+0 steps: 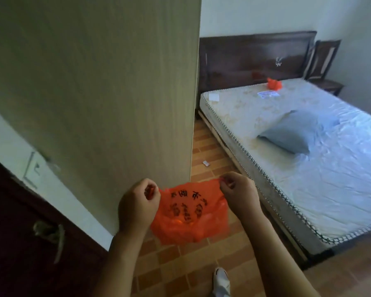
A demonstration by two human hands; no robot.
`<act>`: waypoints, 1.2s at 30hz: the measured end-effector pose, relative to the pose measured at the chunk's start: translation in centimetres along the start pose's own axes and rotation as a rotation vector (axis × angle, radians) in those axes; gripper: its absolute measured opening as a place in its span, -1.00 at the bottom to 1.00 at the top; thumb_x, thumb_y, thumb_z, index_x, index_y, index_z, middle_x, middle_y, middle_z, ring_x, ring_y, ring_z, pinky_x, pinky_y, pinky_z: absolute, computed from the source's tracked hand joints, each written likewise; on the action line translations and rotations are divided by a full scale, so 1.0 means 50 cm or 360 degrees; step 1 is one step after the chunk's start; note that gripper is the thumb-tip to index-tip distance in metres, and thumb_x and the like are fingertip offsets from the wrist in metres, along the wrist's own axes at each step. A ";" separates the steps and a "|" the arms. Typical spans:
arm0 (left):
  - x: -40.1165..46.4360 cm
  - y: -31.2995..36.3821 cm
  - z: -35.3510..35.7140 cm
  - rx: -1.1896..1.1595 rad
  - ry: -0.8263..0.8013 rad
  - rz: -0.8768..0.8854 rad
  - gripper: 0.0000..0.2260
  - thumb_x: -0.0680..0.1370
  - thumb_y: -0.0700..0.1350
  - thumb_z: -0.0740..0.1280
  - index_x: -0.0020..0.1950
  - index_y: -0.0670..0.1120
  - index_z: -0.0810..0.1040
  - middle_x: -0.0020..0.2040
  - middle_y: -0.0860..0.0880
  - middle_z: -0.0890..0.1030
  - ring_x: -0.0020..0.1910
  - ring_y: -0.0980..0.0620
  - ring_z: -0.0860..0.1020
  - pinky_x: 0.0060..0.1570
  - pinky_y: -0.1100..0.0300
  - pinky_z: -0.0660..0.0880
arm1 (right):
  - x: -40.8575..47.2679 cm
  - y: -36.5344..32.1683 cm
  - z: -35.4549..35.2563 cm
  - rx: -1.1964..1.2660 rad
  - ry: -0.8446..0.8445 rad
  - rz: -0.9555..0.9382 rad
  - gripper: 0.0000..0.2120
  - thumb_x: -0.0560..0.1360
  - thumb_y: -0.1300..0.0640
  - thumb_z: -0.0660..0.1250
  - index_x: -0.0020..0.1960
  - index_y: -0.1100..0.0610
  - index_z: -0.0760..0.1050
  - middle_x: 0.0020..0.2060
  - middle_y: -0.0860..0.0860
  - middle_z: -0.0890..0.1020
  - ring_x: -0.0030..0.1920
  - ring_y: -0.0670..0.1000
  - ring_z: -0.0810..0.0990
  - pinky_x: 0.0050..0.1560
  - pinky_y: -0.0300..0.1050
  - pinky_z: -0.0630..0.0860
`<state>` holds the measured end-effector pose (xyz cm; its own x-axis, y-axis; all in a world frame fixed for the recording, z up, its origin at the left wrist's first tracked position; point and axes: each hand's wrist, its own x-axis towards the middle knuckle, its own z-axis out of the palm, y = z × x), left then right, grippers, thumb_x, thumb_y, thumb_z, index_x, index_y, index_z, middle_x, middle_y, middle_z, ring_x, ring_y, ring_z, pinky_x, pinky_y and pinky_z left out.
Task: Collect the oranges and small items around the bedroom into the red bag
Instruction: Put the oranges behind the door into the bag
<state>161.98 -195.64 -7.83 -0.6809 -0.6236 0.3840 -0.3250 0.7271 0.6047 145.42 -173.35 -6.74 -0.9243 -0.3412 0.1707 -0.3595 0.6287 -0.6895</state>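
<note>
Both hands — left hand [137, 202], right hand [238, 194] — are pinching the thin red printed plastic bag [191, 215] open above the tiled floor [204, 142]; thin film could be tearing under its orange contents.

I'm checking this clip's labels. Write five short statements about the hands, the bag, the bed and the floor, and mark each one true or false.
1. Both the left hand and the right hand hold the red bag by its top edge. True.
2. The pillow lies on the floor. False: it lies on the mattress.
3. A small white item lies on the tiled floor beside the bed. True.
4. The bag is plain, with no print. False: it carries dark printed characters.
5. A second red bag sits on the mattress near the headboard. True.
</note>
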 end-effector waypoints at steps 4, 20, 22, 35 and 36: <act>0.021 0.064 -0.031 -0.0029 0.0018 0.0084 -0.84 0.53 -0.15 0.47 -0.19 0.06 0.56 -0.30 0.16 0.59 -0.31 0.19 0.55 -0.38 0.33 0.40 | 0.015 -0.021 -0.064 -0.0020 0.0059 -0.0036 -0.89 0.50 0.13 0.44 -0.03 -0.05 0.69 -0.27 -0.18 0.62 -0.21 -0.14 0.58 -0.19 -0.20 0.41; 0.079 0.309 0.235 0.0089 -0.0241 0.0322 -0.88 0.51 -0.11 0.49 -0.18 0.05 0.59 -0.23 0.16 0.51 -0.27 0.18 0.48 -0.36 0.40 0.31 | 0.151 0.210 -0.253 -0.0431 -0.0043 -0.0158 -0.93 0.47 0.02 0.35 -0.12 -0.05 0.61 -0.20 -0.19 0.49 -0.19 -0.08 0.51 -0.25 -0.13 0.39; 0.094 0.340 0.284 0.0079 -0.0269 0.0316 -0.90 0.51 -0.09 0.49 -0.16 0.06 0.60 -0.20 0.15 0.53 -0.23 0.16 0.50 -0.36 0.34 0.41 | 0.187 0.245 -0.277 -0.0411 -0.0032 -0.0140 -0.92 0.46 0.03 0.37 -0.09 -0.06 0.64 -0.20 -0.20 0.49 -0.17 -0.07 0.53 -0.23 -0.15 0.37; 0.263 0.572 0.503 -0.0011 -0.0245 0.0401 -0.94 0.57 -0.12 0.46 -0.07 0.00 0.62 -0.13 0.09 0.57 -0.17 0.13 0.55 -0.22 0.38 0.48 | 0.428 0.427 -0.443 -0.0177 0.0169 -0.0007 -0.89 0.47 0.02 0.38 -0.08 -0.03 0.68 -0.22 -0.11 0.58 -0.19 -0.03 0.57 -0.16 -0.01 0.58; 0.274 0.584 0.514 -0.0020 -0.0239 0.0413 -0.95 0.57 -0.12 0.45 -0.07 -0.01 0.62 -0.13 0.09 0.57 -0.18 0.13 0.55 -0.22 0.38 0.48 | 0.440 0.436 -0.450 -0.0160 0.0172 -0.0001 -0.89 0.47 0.03 0.38 -0.07 -0.04 0.68 -0.22 -0.12 0.58 -0.19 -0.04 0.57 -0.16 -0.02 0.57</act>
<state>126.29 -175.59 -2.86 -0.8301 -0.3669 0.4199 -0.1196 0.8526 0.5087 114.38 -151.42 -2.21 -0.9306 -0.2675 0.2497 -0.3658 0.6973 -0.6164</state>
